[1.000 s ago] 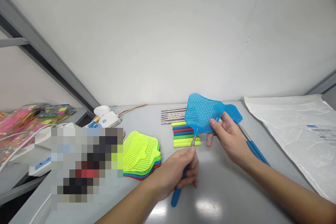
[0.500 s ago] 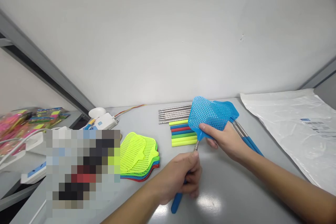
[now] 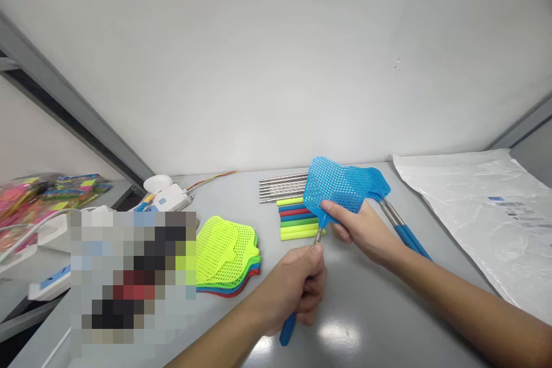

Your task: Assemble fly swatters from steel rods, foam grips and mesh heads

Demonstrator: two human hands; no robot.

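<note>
Directions are from the held flyswatter's head, with twelve o'clock straight ahead. Nearest, at seven o'clock, the blue foam grip (image 3: 287,330) points down toward the viewer. The left hand (image 3: 297,279) curls its fingers around this handle, thumb at the steel shaft (image 3: 319,237). The blue mesh flyswatter (image 3: 330,181) tilts up above the gray table (image 3: 357,293). At about five o'clock, the right hand (image 3: 364,227) pinches the head's lower edge, thumb on the mesh, fingers behind. At eight o'clock lies a stack of flyswatter heads (image 3: 219,247), yellow-green on top, with green, blue and red edges beneath; closer, colored grip sleeves (image 3: 297,223) lie in a row. At four o'clock are two blue-gripped handles (image 3: 411,238). Steel rods (image 3: 282,187) lie at nine, a white plastic bag (image 3: 470,201) at three. A pale wall (image 3: 259,69) rises at twelve.
</note>
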